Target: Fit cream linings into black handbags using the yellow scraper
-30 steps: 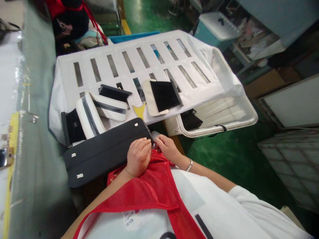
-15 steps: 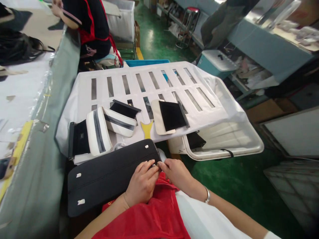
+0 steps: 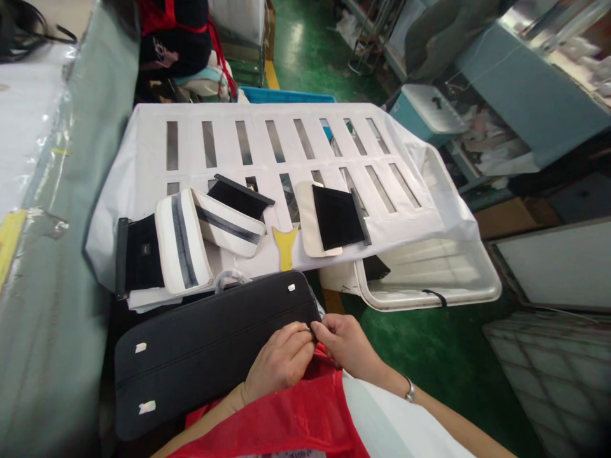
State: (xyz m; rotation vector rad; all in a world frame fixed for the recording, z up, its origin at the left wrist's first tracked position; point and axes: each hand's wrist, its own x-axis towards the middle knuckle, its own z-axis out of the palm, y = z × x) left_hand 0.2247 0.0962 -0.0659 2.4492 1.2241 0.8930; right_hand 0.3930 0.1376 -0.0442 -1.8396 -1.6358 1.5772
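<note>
The floor (image 3: pixel 401 340) is green. The left hand (image 3: pixel 282 357) touches the black bag (image 3: pixel 205 346), grip too hidden to tell; the right hand (image 3: pixel 347 345) pinches its end, which looks unfinished.

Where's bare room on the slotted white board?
Slots aside, the board is bare across its far half, between the black flap and blue rim, and right of the black panel. Crowded: near left, from the striped white material to the black bag.
</note>
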